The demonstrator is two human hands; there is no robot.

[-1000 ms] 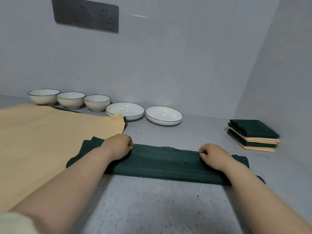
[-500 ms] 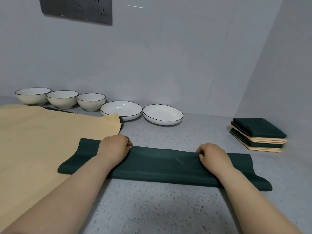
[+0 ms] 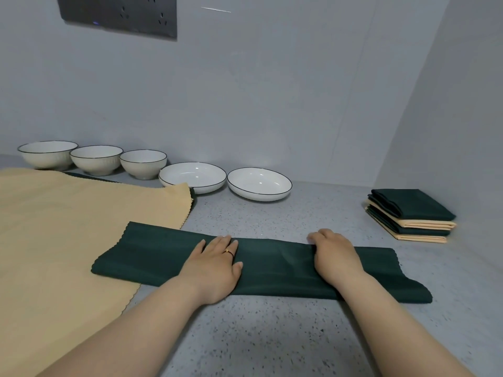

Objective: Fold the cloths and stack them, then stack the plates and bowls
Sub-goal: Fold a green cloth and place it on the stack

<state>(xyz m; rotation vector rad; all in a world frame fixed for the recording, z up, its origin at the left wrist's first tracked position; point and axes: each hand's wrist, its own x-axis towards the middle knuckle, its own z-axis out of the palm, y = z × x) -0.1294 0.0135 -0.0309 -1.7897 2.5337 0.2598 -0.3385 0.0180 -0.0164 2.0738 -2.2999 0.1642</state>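
Note:
A dark green cloth, folded into a long narrow strip, lies across the grey counter in front of me. My left hand rests flat on its middle-left part, fingers straight. Toward the strip's right end, my right hand lies on it with fingers curled over the far edge, holding it. A large yellow cloth is spread unfolded at the left, touching the strip's left end. Folded green and yellow cloths form a stack at the right. Three white bowls and two white plates stand in a row by the back wall.
A sliver of another green cloth shows under the yellow cloth's far edge. A wall closes the counter on the right, just behind the cloth stack. A dark socket panel is on the back wall. Bare speckled counter lies near me.
My left hand has let go of its pinch and now lies flat on the green strip. The right hand has kept its place on the strip.

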